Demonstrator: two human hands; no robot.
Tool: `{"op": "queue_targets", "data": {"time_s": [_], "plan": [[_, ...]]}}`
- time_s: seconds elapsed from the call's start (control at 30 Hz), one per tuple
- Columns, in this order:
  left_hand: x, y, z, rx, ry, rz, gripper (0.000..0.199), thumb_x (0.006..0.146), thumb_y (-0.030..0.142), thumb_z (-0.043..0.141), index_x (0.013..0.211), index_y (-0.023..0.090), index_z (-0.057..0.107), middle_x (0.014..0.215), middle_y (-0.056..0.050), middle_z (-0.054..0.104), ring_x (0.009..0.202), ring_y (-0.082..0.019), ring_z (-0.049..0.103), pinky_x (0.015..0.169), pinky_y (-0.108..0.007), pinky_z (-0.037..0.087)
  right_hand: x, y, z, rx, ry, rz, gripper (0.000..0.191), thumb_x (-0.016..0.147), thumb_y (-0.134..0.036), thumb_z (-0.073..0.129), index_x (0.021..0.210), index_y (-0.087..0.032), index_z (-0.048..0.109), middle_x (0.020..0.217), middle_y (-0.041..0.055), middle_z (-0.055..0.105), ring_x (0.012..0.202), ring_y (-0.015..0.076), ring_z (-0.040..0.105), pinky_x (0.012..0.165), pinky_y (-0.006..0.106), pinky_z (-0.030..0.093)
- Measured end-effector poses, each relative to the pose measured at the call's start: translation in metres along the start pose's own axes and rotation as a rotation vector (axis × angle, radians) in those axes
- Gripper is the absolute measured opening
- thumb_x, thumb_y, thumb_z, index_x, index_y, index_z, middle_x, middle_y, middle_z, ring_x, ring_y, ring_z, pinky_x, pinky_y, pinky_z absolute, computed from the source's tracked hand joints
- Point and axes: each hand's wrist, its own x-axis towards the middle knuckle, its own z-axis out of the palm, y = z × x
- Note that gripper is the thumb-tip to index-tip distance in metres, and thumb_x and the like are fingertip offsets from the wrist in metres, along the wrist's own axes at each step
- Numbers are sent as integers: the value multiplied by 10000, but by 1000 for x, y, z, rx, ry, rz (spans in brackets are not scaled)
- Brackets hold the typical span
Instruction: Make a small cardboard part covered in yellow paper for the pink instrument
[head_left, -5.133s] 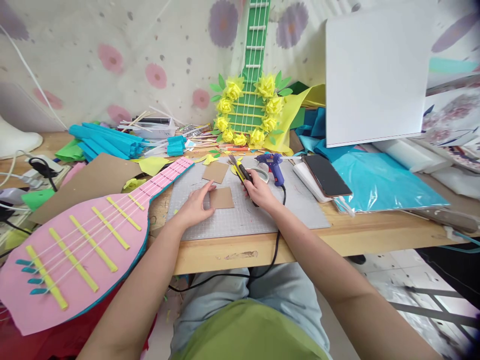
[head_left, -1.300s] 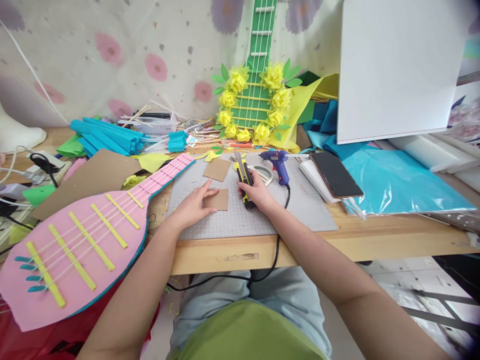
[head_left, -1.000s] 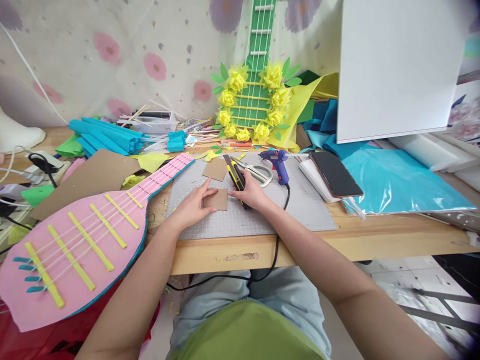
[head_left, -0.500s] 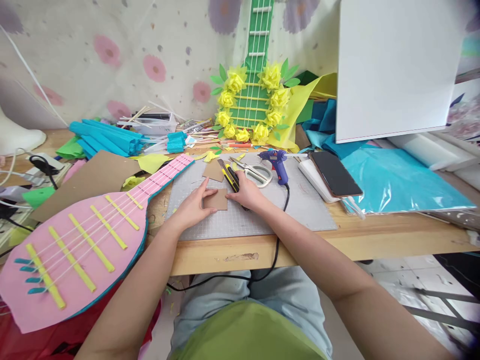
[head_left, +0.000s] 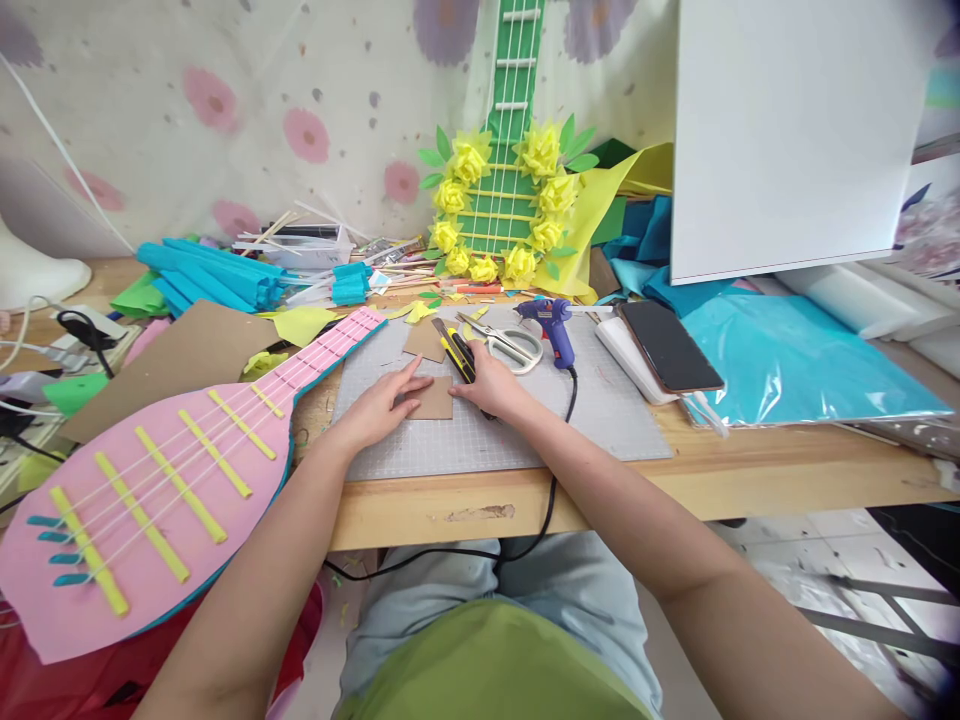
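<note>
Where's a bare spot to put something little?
On the mat: the right front corner, between the glue gun's cord and the phone, and a strip in front of the cardboard square. Crowded: the back, with blue paper and the flowered guitar; the left, with the pink guitar; the middle, with knife and scissors.

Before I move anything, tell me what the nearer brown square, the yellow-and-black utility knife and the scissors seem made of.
The nearer brown square: probably cardboard, with a flat, matte face.
The utility knife: body likely plastic, given its yellow-and-black colouring, finish unclear; the thin grey tip looks metal.
The scissors: smooth, pale handles, perhaps plastic; slim grey blades suggest metal.
</note>
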Motion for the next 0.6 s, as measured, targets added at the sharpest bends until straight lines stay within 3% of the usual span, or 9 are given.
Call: {"op": "queue_targets", "data": {"time_s": [0.27, 0.6], "plan": [[-4, 2, 1, -16, -23, -38, 704, 848, 253, 421, 1438, 249, 37, 1311, -23, 512, 1298, -140, 354, 1044, -376, 290, 1, 1, 0, 4, 6, -5, 717, 651, -257, 715, 1258, -129, 357, 1182, 164, 570, 1055, 283, 569, 862, 381, 443], [-6, 4, 2, 28, 1, -33, 666, 859, 282, 405, 1437, 261, 75, 1309, -10, 517, 1285, -151, 378, 1030, -364, 324, 3, 2, 1, -16, 10, -1, 701, 657, -264, 712, 1253, -147, 361, 1139, 152, 593, 1043, 276, 578, 851, 372, 449]]}}
